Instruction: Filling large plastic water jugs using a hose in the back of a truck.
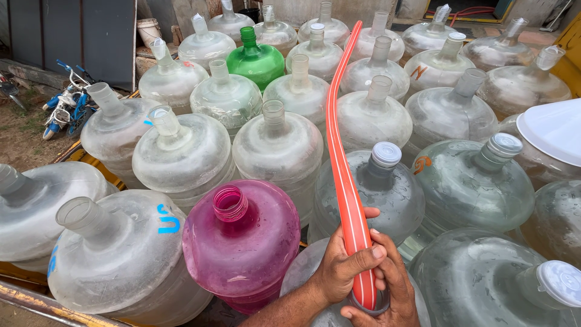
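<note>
Outdoors, clear round plastic water jugs [181, 154] crowd a yellow-edged bed. Both hands close on the flat orange striped plastic hose [346, 175] near its lower end — left hand [345, 269] over right hand [393, 290]. From the grip, its long axis runs up and away, beside an uncapped pink plastic jug [242, 239].

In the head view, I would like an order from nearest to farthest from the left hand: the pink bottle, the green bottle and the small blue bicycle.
1. Pink bottle: just left of the left hand, in the front row.
2. Green bottle: far back, near the top middle.
3. Small blue bicycle: on the ground at the far left, beyond the bottles.
</note>
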